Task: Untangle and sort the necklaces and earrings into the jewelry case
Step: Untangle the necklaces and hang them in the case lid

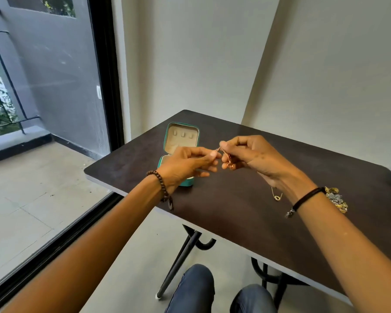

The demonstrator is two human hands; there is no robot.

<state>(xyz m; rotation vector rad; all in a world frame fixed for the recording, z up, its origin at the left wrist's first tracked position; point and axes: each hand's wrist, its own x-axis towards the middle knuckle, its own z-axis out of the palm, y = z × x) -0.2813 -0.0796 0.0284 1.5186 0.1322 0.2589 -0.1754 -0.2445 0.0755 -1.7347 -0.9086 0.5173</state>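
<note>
two hands, one rose-gold chain held up between them

the glass door (pixel 54 91) fills the nine o'clock side and plays no part. next is the teal jewelry case (pixel 182 142), open on the dark table (pixel 224 206) at about ten o'clock from the hands. its lid stands upright, so the small beige tabs face the person, which looks like a ready landing spot. the left hand (pixel 185 163) hangs in front of the case base and hides most of it. its thumb and forefinger pinch one end of a rose-gold chain (pixel 228 158). the right hand (pixel 251 154) pinches the same strand just at three o'clock of that grip, with the rest bunched under its curled fingers. holding it lifted, i judge, lets the loops hang free for teasing apart. at five o'clock of the right hand a thin gold piece (pixel 276 196) lies on the table. a mixed heap of jewelry (pixel 336 199) shows beyond the right wrist, partly hidden by it. only the left hand itself stands between chain and case.
</note>
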